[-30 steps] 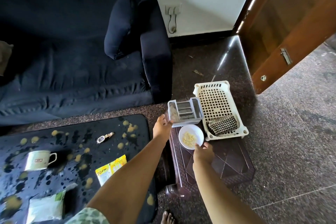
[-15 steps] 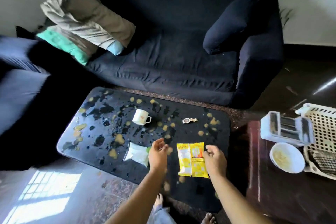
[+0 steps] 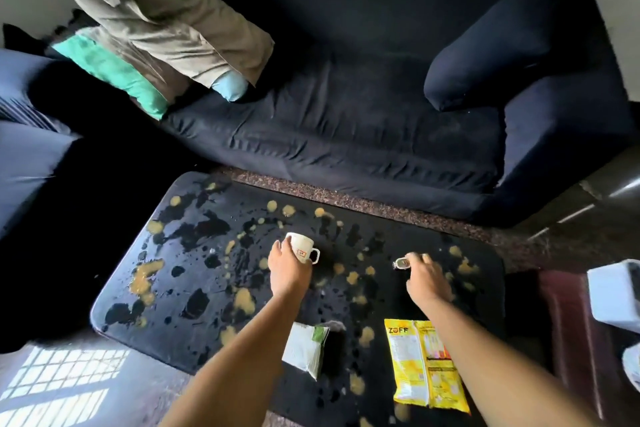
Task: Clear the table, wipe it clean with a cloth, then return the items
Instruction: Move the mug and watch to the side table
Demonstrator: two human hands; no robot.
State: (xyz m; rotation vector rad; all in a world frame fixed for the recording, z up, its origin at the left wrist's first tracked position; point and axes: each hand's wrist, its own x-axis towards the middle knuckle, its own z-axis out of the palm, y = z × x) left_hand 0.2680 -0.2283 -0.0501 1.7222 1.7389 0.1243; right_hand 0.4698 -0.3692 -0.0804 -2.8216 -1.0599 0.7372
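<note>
Nearest the camera, on the front edge of the black rectangular low table point(image 3: 194, 308), a yellow plastic snack packet point(image 3: 420, 371) printed ZOFF lies flat to the right, partly under the right forearm. A white and green pouch point(image 3: 306, 348) lies flat a little to its left, between the two forearms. The tabletop is spattered all over with tan and yellowish blotches and wet dark patches. Both bare arms reach out across it. The left hand point(image 3: 289, 270) grips a white ceramic mug point(image 3: 302, 248) near the table's middle. Its fingers are curled close together round the mug's near side and the handle points right; I cannot tell if the mug is lifted or resting on the top. The right hand point(image 3: 427, 279), well apart from the left, is over a small metal wristwatch point(image 3: 401, 263). Its fingertips are bunched and curled down, pinching the strap, while the dial sticks out to the left of them; the thumb is hidden. At the right edge, beside the table, stands a dark red stool point(image 3: 568, 319) bearing a pale grey plastic organiser point(image 3: 613, 291), cut off by the frame. Past the table's far edge runs a strip of speckled stone floor point(image 3: 363, 199), then a dark navy fabric sofa point(image 3: 346, 135). A navy cushion point(image 3: 485, 55) leans in its right corner, and a heap of grey-brown, teal and light blue pillows point(image 3: 156, 21) is piled at its left end.
</note>
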